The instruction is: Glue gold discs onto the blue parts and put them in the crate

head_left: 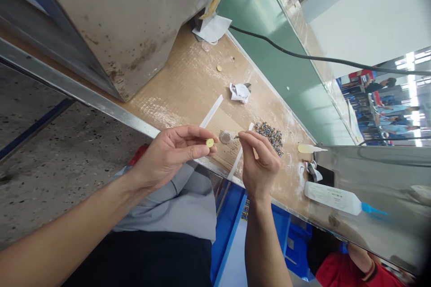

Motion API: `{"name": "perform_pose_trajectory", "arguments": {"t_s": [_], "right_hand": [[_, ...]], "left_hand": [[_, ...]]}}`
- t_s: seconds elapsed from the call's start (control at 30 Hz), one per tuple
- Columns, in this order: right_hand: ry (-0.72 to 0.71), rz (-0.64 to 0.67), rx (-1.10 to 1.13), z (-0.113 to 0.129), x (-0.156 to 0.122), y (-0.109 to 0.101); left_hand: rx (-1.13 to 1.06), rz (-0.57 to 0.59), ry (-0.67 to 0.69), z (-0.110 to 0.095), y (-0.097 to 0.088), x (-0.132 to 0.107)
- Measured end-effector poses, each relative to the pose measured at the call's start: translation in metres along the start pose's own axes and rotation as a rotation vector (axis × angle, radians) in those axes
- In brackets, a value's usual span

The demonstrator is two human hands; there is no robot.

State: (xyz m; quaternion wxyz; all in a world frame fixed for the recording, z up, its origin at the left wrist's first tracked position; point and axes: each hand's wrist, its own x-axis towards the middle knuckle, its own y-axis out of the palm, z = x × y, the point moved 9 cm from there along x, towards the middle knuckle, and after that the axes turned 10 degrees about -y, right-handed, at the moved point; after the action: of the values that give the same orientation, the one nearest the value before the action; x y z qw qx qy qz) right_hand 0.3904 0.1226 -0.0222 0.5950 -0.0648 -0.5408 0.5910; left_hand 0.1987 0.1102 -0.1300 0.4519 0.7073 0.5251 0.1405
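Between thumb and fingertips, my left hand (183, 145) pinches a small round yellow disc (209, 143) above the front edge of the bench. My right hand (261, 157) is closed in a pinch around something thin and dark, too small to name. Its tip points at a small clear round dish (225, 137), which lies between the two hands on a cardboard piece (224, 121) with white tape strips. Just past the right fingers sits a pile of small metal and blue parts (269, 136). Tiny bits are scattered on the cardboard below the dish.
A crumpled white paper (239, 93) and another yellow disc (219, 68) lie farther back. On the right are a small yellowish bottle (310, 148) and a white bottle with blue nozzle (333, 198). A large stained metal housing (134, 18) stands left. A co-worker's red sleeve (357, 271) shows lower right.
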Motion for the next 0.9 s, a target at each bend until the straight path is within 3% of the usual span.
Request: {"name": "perform_pose_trajectory", "arguments": {"t_s": [0.27, 0.53, 0.9], "right_hand": [[-0.017, -0.002, -0.024, 0.003, -0.001, 0.001], [-0.026, -0.095, -0.094, 0.001, -0.003, -0.009], [-0.022, -0.066, -0.103, -0.001, -0.004, -0.006]], "left_hand": [[-0.012, -0.007, 0.000, 0.001, -0.002, -0.001], [-0.018, -0.006, -0.006, -0.002, 0.001, -0.001], [0.004, -0.003, -0.002, 0.000, -0.001, -0.003]]}}
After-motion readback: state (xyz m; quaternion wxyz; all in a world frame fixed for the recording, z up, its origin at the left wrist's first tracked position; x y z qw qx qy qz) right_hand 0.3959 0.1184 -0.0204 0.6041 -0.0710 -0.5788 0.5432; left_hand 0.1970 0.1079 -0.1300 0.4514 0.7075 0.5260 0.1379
